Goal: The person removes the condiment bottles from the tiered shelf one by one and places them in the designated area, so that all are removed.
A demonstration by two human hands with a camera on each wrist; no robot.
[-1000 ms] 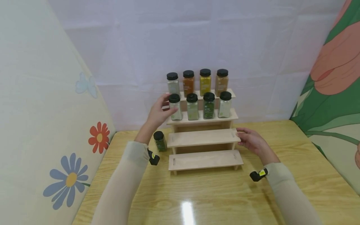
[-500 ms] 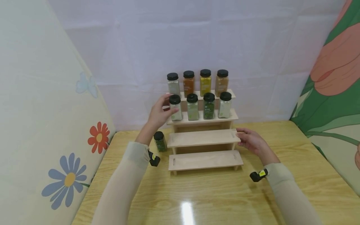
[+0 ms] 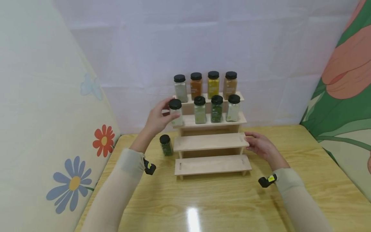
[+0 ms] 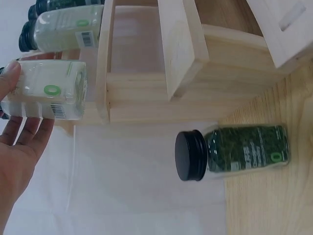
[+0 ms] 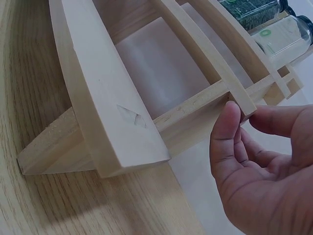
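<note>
Nearest us on the table (image 3: 220, 206), our right hand (image 3: 261, 146) rests with relaxed fingers against the right end of the wooden rack (image 3: 210, 142), grip holding nothing. A green-herb jar (image 3: 166, 145) stands by the rack's left side. Farther back, our left hand (image 3: 156, 117) grips a pale spice jar (image 3: 175, 112), off the second-highest tier's left end.

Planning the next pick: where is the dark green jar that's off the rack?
In the head view the green jar stands on the table beside the rack's left end, under the left hand.
</note>
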